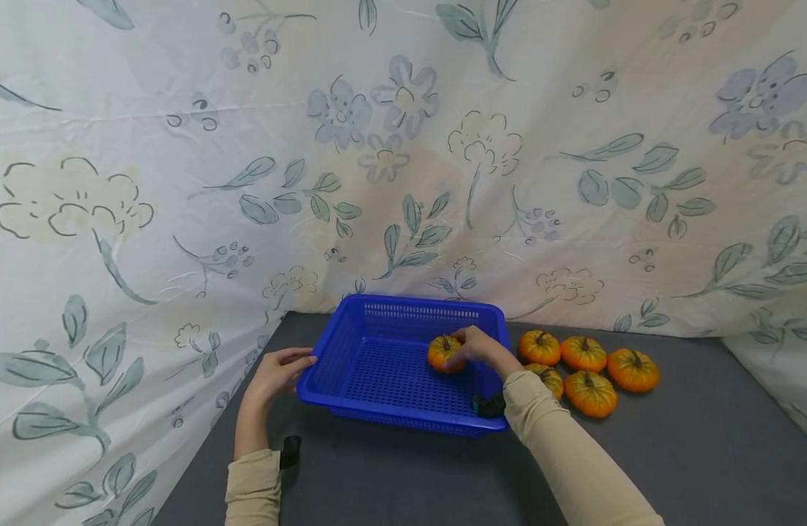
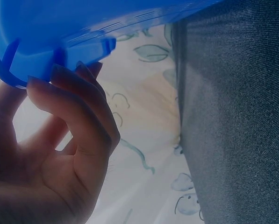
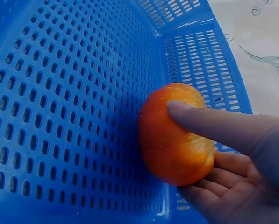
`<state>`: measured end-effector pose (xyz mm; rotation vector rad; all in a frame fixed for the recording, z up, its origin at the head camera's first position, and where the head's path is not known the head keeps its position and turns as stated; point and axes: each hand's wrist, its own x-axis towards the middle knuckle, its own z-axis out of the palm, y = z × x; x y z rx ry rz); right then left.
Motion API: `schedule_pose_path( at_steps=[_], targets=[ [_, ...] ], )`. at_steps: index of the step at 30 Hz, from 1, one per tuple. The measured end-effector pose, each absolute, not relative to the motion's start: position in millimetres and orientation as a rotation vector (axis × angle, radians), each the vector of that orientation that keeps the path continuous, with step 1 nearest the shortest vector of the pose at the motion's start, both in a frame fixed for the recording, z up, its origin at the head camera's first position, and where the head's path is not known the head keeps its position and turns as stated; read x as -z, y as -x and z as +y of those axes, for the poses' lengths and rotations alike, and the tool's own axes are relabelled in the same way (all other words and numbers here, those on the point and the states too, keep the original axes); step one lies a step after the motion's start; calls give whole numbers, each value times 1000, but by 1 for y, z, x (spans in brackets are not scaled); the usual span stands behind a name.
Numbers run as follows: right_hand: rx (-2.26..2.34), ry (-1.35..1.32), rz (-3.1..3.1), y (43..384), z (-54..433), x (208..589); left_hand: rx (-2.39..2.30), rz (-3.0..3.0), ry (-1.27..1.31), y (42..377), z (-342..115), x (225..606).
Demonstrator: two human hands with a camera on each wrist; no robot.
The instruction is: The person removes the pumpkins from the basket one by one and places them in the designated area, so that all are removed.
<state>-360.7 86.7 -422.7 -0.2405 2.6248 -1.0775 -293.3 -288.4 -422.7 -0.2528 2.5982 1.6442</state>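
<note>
A small orange pumpkin point(image 1: 445, 355) is in my right hand point(image 1: 477, 346), inside the blue plastic basket point(image 1: 314, 391). In the right wrist view the thumb lies across one side of the pumpkin point(image 3: 169, 140), with the fingers of the right hand point(image 3: 237, 186) behind it. Perforated floor shows beside the pumpkin; whether the two touch, I cannot tell. At the basket's left end, my left hand point(image 1: 278, 376) grips the rim. Up close in the left wrist view, curled fingers of the left hand point(image 2: 78, 112) hold the rim's underside.
Several more orange pumpkins point(image 1: 590, 394) sit clustered on the dark grey tabletop point(image 1: 390, 475), just right of the basket and close to my right forearm. A white floral cloth point(image 1: 403, 241) hangs behind the table and along its left side.
</note>
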Motion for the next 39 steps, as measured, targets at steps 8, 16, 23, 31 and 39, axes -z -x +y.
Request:
schedule_pose_path(
  at_steps=[8, 16, 23, 31, 39],
  targets=[
    [1113, 278, 2639, 359, 87, 408, -1650, 2598, 244, 292, -288, 422],
    [1167, 328, 2630, 353, 95, 390, -1639, 2611, 250, 291, -287, 421],
    [1213, 332, 2606, 345, 107, 379, -1632, 2615, 247, 291, -288, 421],
    [1259, 340, 2579, 333, 125, 372, -1648, 2603, 242, 291, -289, 423],
    [1300, 365, 2592, 325, 157, 370, -1639, 2608, 235, 292, -289, 423]
  ],
)
